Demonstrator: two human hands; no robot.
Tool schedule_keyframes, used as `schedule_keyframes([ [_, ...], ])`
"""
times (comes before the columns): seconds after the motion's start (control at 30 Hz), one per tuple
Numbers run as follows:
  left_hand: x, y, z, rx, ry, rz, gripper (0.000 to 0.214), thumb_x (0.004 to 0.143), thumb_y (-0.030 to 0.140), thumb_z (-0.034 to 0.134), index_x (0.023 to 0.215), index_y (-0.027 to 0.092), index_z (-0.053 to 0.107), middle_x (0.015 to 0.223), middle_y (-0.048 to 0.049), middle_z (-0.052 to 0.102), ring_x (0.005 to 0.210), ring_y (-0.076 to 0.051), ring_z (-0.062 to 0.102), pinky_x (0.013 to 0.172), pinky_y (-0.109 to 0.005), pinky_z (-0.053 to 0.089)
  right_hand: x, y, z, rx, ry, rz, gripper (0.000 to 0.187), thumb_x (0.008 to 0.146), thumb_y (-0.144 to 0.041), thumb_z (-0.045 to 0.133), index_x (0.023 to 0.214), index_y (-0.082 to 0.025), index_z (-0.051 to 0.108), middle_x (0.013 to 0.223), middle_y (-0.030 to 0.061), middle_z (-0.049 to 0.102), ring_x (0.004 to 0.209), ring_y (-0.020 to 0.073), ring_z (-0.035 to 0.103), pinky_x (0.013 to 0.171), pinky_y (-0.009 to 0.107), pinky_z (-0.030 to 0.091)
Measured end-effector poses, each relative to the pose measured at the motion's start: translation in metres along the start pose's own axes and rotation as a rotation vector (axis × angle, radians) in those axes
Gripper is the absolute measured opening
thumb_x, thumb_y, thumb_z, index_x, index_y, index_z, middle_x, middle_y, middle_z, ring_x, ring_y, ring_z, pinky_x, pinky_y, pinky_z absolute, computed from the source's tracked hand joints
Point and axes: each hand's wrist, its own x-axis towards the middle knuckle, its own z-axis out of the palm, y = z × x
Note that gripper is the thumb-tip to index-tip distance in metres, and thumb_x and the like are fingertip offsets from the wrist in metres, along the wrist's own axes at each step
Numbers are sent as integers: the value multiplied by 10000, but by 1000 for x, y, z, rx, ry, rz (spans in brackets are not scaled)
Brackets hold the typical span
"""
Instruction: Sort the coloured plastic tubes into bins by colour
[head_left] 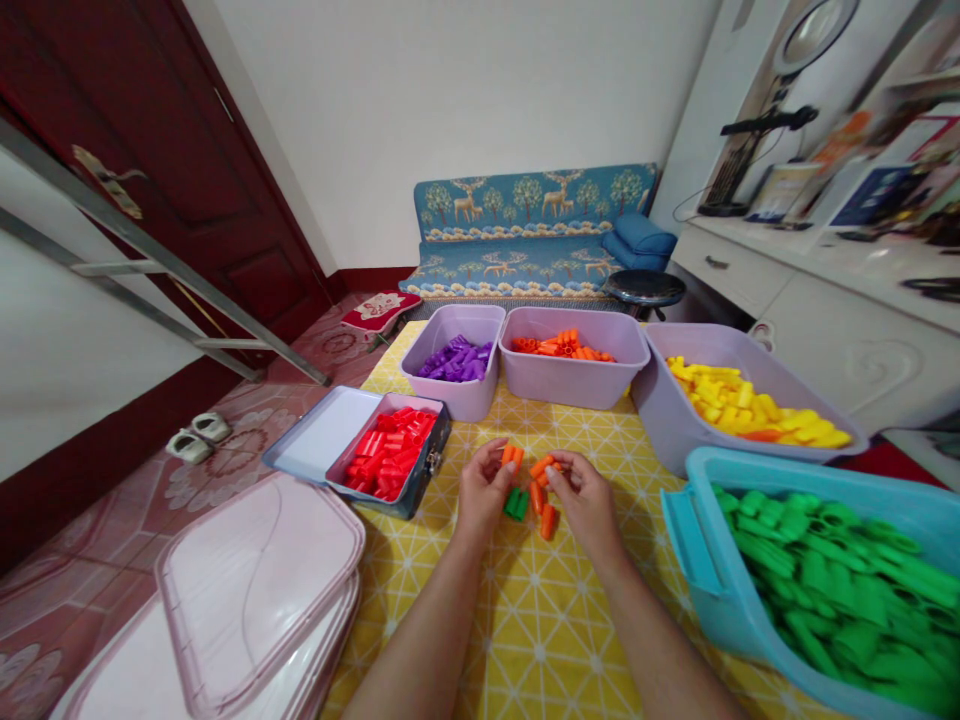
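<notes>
My left hand (484,485) is closed on an orange plastic piece (512,455), which shows between thumb and fingers. Just below that hand a green piece (516,504) lies on the yellow tablecloth (536,610). To the right, my right hand (587,497) pinches another orange tube-like piece (541,467) between thumb and fingers. Two loose orange pieces rest between the hands, an upper one (537,498) and a lower one (548,521). The hands are a short gap apart, low over the cloth.
Purple pieces fill a lilac bin (459,400); orange ones lie in a second bin (574,385), yellow in a third (667,420). A turquoise tub (697,550) of green pieces stands right. Left are a hinged box (412,490) of red pieces and stacked lids (262,590).
</notes>
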Motion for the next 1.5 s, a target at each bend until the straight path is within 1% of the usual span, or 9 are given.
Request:
schedule_keyframes([
  [0.23,-1,7,3,-120,31,-37,433,667,356,775,1027,156,641,822,-56,692,620,-121,636,538,-203,470,1,-13,0,90,-168,127,292,775,-357,599,989,-159,604,755,18,643,599,111,592,544,232,494],
  [0.47,0,4,1,-58,65,5,387,721,394,727,1019,160,648,803,-39,678,597,-93,594,554,-199,459,2,-27,-17,-127,-554,255,227,758,-278,564,934,-168,655,617,-8,623,459,109,572,412,213,457],
  [0.53,0,1,1,-49,61,8,387,726,397,722,1022,160,648,830,-48,682,632,-101,603,569,-201,461,7,-40,-17,-97,-458,185,187,743,-283,604,875,-169,674,688,28,666,547,133,626,486,237,508],
  [0.67,0,-3,1,-42,45,-8,405,738,404,708,1055,162,635,902,-67,688,714,-127,632,594,-212,469,18,-66,-8,309,130,-86,344,794,-378,610,1086,-196,617,1070,91,661,923,189,658,788,342,547],
  [0.73,0,-2,1,-25,42,-6,411,741,404,704,1057,153,632,906,-75,689,734,-137,639,601,-217,472,18,-68,-5,407,238,-138,370,821,-401,592,1139,-214,581,1173,98,617,987,194,641,839,364,530],
  [1.0,-5,6,4,51,0,5,375,764,398,680,1044,150,655,972,-97,695,837,-178,653,678,-255,503,5,-18,-5,83,59,61,309,794,-457,613,948,-190,647,966,61,680,741,157,652,674,289,531],
  [1.2,-9,15,7,108,-111,32,267,739,356,711,898,148,660,832,-55,694,745,-150,642,702,-255,498,2,-14,2,76,-139,68,375,756,-423,662,1048,-192,618,880,41,694,731,181,668,632,289,540],
  [1.37,-10,13,6,161,-139,39,211,743,339,703,817,153,636,733,-13,653,655,-119,599,623,-216,456,2,-9,2,22,-135,-4,343,719,-341,696,1026,-196,642,950,48,690,783,183,657,702,305,544],
  [1.5,-8,11,2,256,-78,86,228,837,374,579,809,155,637,706,-17,635,655,-133,586,629,-237,454,6,-1,-4,54,33,-4,276,736,-369,677,946,-198,625,850,28,678,753,174,643,699,302,533],
])
